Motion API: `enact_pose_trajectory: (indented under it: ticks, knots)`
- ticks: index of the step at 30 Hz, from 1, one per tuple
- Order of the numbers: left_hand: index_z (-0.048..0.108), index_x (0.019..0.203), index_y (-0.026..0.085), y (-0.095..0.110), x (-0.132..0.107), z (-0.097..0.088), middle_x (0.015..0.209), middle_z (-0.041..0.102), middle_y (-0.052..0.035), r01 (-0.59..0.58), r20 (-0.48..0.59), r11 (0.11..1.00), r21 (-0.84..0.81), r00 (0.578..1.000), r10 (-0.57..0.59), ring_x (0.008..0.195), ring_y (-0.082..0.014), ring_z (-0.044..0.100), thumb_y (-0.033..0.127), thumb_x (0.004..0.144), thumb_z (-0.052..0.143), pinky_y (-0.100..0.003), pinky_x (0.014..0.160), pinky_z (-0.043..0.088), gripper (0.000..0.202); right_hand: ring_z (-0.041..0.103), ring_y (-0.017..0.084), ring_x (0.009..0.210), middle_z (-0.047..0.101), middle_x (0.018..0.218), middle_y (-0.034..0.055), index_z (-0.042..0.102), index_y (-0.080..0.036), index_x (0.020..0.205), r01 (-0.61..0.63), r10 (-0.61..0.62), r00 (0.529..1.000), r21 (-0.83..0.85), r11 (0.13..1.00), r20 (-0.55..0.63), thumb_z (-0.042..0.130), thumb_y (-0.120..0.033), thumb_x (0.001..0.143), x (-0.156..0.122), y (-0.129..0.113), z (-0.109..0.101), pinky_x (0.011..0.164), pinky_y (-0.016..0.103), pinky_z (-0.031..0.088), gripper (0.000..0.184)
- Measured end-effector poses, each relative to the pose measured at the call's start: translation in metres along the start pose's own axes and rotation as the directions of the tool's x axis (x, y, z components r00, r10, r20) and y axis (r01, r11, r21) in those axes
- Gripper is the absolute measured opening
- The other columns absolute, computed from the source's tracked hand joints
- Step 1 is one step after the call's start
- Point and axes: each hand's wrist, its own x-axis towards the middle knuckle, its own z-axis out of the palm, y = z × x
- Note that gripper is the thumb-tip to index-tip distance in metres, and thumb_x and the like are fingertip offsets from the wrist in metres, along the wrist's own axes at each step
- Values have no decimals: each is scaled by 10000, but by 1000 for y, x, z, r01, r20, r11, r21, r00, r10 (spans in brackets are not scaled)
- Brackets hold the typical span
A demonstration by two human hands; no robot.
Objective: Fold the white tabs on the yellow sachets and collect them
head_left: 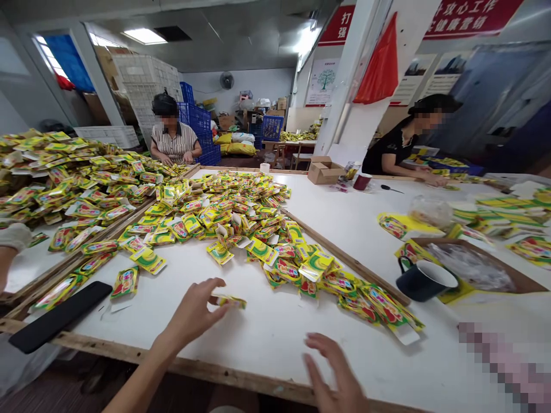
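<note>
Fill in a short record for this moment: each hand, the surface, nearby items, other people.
Left hand: appears to hold one small yellow-green packet between thumb and fingers
Right hand: open, nothing visible in its grip, near the front edge
Surface: white table with wooden strips
Ahead: loose heap of packets
Left side: black phone-like slab across the front edge
Right side: dark mug
Other people: person in striped top, far left; person in black top, far right
</note>
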Motion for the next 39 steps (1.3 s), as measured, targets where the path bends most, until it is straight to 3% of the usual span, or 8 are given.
enact_pose_trajectory:
  ticks: [5,10,15,21,26,30,35,39]
  knots:
    - [561,981,250,53,-10,20,768,661,12,4,144,952,-307,989,42,716,-191,597,247,800,606,-268,676,411,187,644,223,949,673,1056,59,588,-250,1128,-27,-17,967,170,985,253,564,-258,871,6,-25,72,831,315,533,258]
    - [388,1069,243,52,-17,62,738,605,35,132,97,693,-709,991,-90,671,-149,550,266,851,571,-229,625,421,286,653,186,870,666,975,54,534,-216,1045,-122,71,975,241,963,212,526,-242,887,6,-13,71,762,271,534,161]
    - [396,1003,249,44,-32,87,829,629,9,130,43,489,-862,982,-185,750,-163,613,319,845,606,-254,684,472,272,659,180,795,669,939,47,520,-217,1070,-204,119,957,321,925,266,528,-269,886,9,-10,73,631,232,537,191]
    - [534,1031,226,33,-40,85,900,667,-21,157,66,518,-841,980,-190,831,-191,640,321,839,628,-272,744,486,234,645,178,859,671,1006,46,571,-212,1101,-189,69,936,327,926,345,530,-268,888,19,-8,74,802,257,502,224]
    - [627,936,194,23,-36,88,765,670,-8,201,137,576,-793,979,-154,747,-174,621,331,859,610,-253,707,470,159,620,178,758,666,834,22,620,-204,943,-208,95,918,262,942,386,533,-309,896,27,-11,78,637,223,483,144]
    - [649,917,193,25,-31,91,907,684,-36,148,83,514,-845,986,-148,888,-200,629,300,835,644,-278,810,479,135,599,175,734,627,763,17,606,-196,756,-140,53,942,244,960,333,524,-304,895,30,-13,85,639,227,468,193]
    - [533,1090,259,33,-26,93,938,676,-17,78,12,385,-920,985,-172,866,-184,648,251,815,670,-275,765,499,307,638,183,812,669,922,44,588,-198,1065,-183,120,971,324,928,205,530,-309,890,26,-9,91,743,253,496,215]
    - [622,960,206,33,-27,89,942,678,-48,103,27,526,-844,988,-149,905,-202,640,286,848,624,-292,810,493,138,626,190,858,663,918,49,645,-200,917,-119,31,963,320,940,268,536,-296,895,27,-10,88,755,250,488,148]
